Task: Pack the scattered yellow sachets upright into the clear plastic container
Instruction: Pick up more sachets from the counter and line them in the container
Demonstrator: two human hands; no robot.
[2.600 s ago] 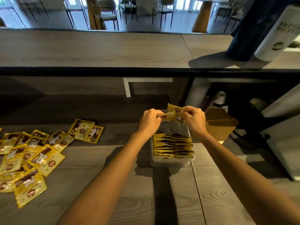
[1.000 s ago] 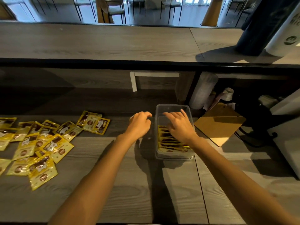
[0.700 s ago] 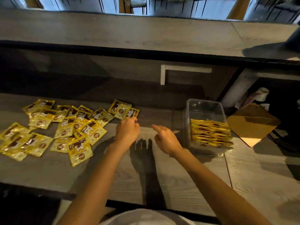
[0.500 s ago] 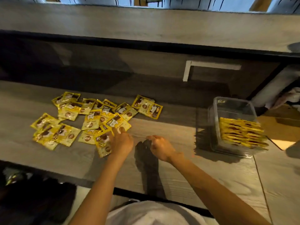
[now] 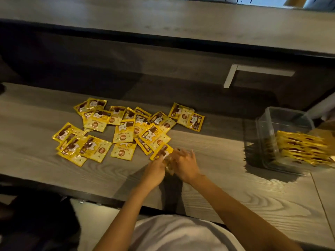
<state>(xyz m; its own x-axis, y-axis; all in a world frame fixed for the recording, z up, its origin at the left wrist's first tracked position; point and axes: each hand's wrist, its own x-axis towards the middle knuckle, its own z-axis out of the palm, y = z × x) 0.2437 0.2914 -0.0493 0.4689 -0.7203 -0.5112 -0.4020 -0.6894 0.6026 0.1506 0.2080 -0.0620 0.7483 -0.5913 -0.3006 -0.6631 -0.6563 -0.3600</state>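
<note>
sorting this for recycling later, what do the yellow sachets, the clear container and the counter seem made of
Yellow sachets: likely foil-laminated plastic film; glossy, crinkled, catching glints.
Clear container: rigid transparent plastic, probably; the packed sachets show through its thin wall.
Counter: grey wood-grain surface, matte; could be laminate rather than solid wood, which the view cannot settle.

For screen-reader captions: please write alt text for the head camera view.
The left hand and right hand meet on a yellow sachet at the near edge of a scattered pile on a wooden counter, grip blurred. To the right, a clear container holds upright sachets.
</note>
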